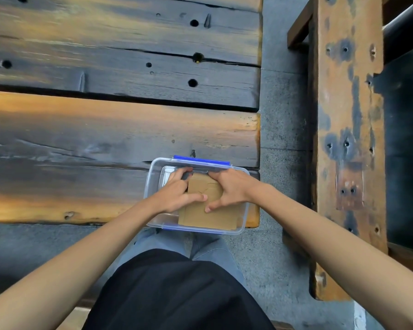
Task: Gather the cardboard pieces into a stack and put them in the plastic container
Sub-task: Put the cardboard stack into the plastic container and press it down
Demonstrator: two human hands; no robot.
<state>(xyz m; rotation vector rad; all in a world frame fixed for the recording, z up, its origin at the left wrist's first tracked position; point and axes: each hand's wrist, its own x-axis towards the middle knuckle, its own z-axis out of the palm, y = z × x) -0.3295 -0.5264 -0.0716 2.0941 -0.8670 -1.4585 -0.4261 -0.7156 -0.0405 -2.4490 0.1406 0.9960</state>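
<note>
A clear plastic container [153, 177] with blue clips stands at the near right corner of the dark wooden table. Inside it lies a stack of brown cardboard pieces [208, 216], its near end leaning on the container's near wall. My left hand [177, 195] grips the stack's left side, fingers curled over its far edge. On the right side my right hand [229, 189] holds the stack too, thumb pressed on top. Both hands are inside the container and hide the far half of the cardboard.
The table [105, 129] is made of rough dark planks with holes and cracks. To the right, across a grey floor gap [284, 115], stands a worn wooden bench or frame [346, 115]. My lap is just below the table's near edge.
</note>
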